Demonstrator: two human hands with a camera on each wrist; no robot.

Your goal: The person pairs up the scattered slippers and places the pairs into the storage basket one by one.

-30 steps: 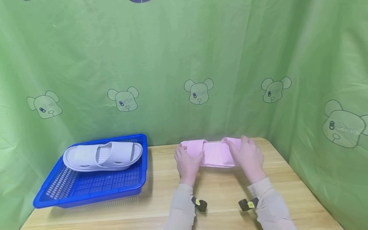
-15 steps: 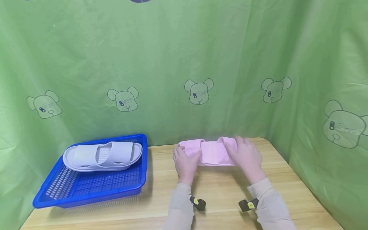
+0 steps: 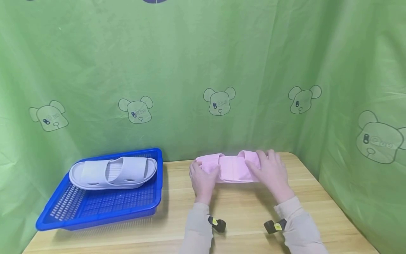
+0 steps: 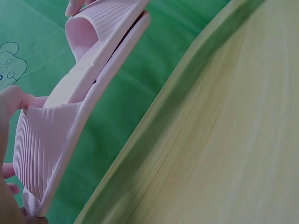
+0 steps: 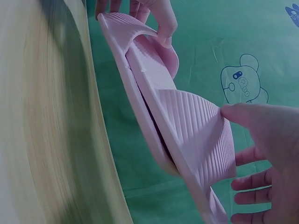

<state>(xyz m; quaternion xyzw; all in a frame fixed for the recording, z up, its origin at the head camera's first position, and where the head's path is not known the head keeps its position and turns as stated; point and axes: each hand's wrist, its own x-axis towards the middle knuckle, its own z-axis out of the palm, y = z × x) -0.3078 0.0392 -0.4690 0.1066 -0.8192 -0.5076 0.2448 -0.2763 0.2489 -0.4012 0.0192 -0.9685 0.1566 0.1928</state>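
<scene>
A pair of pink slippers (image 3: 231,168) lies sideways, one fitted into the other, with a ribbed strap at either end. My left hand (image 3: 202,180) grips the left end, thumb at the edge of the left strap (image 4: 46,140). On the other end my right hand (image 3: 271,173) holds the right strap (image 5: 198,130), its thumb at the strap's inner edge. Both wrist views show the two soles stacked, with a narrow dark gap between them. The slippers are above the table's back part, near the green cloth.
At the left stands a blue plastic basket (image 3: 104,213) with white slippers (image 3: 115,173) lying in its back half. The wooden table (image 3: 241,208) ends at a green curtain (image 3: 177,70) printed with bear heads, which also runs down the right side.
Both hands have shifted slightly left with the pink slippers, more in the first half second than since. The basket and white slippers have stayed put.
</scene>
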